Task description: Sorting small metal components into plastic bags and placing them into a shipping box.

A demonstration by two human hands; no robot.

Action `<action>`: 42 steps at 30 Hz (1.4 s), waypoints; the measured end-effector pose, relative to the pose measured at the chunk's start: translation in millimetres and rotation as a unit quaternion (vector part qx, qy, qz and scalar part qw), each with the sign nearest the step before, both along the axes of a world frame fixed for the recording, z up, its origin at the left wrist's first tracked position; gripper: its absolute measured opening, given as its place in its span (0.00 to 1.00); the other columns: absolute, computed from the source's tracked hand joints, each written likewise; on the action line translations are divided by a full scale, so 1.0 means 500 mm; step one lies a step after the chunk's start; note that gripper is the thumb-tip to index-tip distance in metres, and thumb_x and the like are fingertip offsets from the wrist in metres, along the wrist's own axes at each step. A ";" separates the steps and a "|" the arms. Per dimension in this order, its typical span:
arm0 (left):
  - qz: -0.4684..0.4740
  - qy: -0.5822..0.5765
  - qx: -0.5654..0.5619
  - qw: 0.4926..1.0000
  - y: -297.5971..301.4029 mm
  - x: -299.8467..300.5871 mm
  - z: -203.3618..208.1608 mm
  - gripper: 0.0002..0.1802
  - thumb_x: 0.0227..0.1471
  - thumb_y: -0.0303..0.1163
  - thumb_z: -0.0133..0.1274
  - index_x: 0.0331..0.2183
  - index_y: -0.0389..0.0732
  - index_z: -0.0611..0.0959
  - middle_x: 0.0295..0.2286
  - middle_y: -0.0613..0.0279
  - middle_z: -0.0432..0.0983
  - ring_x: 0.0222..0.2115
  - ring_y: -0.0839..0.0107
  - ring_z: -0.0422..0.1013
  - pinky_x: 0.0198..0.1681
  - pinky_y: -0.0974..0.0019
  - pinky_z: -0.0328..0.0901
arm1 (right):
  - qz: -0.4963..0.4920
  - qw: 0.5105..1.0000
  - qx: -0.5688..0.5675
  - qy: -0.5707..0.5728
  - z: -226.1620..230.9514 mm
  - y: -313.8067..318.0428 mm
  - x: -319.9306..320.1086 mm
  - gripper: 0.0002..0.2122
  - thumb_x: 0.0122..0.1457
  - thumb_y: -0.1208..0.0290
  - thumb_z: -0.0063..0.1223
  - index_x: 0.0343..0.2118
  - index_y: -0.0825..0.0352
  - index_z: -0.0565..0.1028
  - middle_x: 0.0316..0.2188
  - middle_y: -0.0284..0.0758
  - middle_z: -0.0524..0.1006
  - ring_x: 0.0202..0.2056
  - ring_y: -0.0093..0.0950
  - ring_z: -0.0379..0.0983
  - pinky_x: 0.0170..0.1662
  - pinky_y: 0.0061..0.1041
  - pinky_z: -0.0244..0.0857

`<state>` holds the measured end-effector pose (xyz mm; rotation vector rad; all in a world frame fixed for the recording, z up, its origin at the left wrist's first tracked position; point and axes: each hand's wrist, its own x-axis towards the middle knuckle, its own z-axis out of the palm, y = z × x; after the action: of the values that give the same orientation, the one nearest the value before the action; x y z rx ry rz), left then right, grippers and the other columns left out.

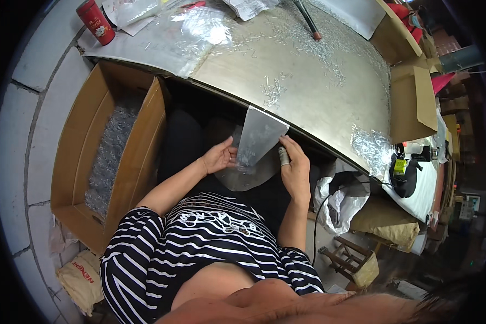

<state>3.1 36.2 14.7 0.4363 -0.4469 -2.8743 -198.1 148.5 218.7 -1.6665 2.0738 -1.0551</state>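
A frosted, tapering translucent sheet (262,135) hangs from the near edge of the metal-topped table, its narrow end pointing down over my lap. My left hand (220,156) is at the left of that narrow end, thumb apart and fingers loosely bent. Crumpled clear plastic (246,166) shows at the sheet's lower tip, close to my left fingertips; whether they touch it I cannot tell. On the other side, my right hand (295,167) points its fingers up by the sheet's right corner, with a pale wrap on one finger. Small metal pins (274,90) lie scattered just above the sheet.
Left of my legs stands a cardboard box (151,116) holding many small clear pieces. More pins (329,59) and a dark-handled tool (308,21) lie on the table (237,70). A red can (95,22) stands far left. Clear packets (370,144) and a white plastic bag (340,202) are rightward.
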 end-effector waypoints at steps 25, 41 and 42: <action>-0.096 -0.123 -0.291 0.944 -0.003 0.004 0.082 0.26 0.34 0.10 0.54 0.42 0.29 0.79 0.36 0.61 0.79 0.35 0.74 0.75 0.39 0.72 0.69 | 0.081 0.991 0.033 0.106 0.013 0.007 0.030 0.16 0.54 0.80 0.49 0.48 0.70 0.72 0.48 0.45 0.74 0.53 0.43 0.68 0.58 0.36 0.59; -0.040 -0.205 -0.312 0.927 0.026 -0.029 0.104 0.17 0.41 0.24 0.64 0.37 0.34 0.80 0.30 0.60 0.81 0.25 0.75 0.75 0.28 0.76 0.71 | 0.087 0.980 0.148 -0.099 -0.081 0.008 0.059 0.18 0.52 0.78 0.50 0.48 0.68 0.72 0.43 0.47 0.74 0.48 0.45 0.69 0.50 0.37 0.64; -0.045 -0.207 -0.313 0.926 0.024 -0.031 0.096 0.17 0.41 0.24 0.64 0.37 0.34 0.80 0.30 0.60 0.81 0.25 0.75 0.75 0.28 0.76 0.71 | 0.091 0.990 0.076 -0.072 -0.093 0.001 0.063 0.16 0.53 0.78 0.50 0.46 0.69 0.74 0.42 0.46 0.75 0.46 0.45 0.71 0.49 0.36 0.65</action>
<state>-12.6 48.3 62.9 0.9048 -1.4249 -2.4968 -166.7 149.2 172.0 -1.6175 1.8235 -0.9062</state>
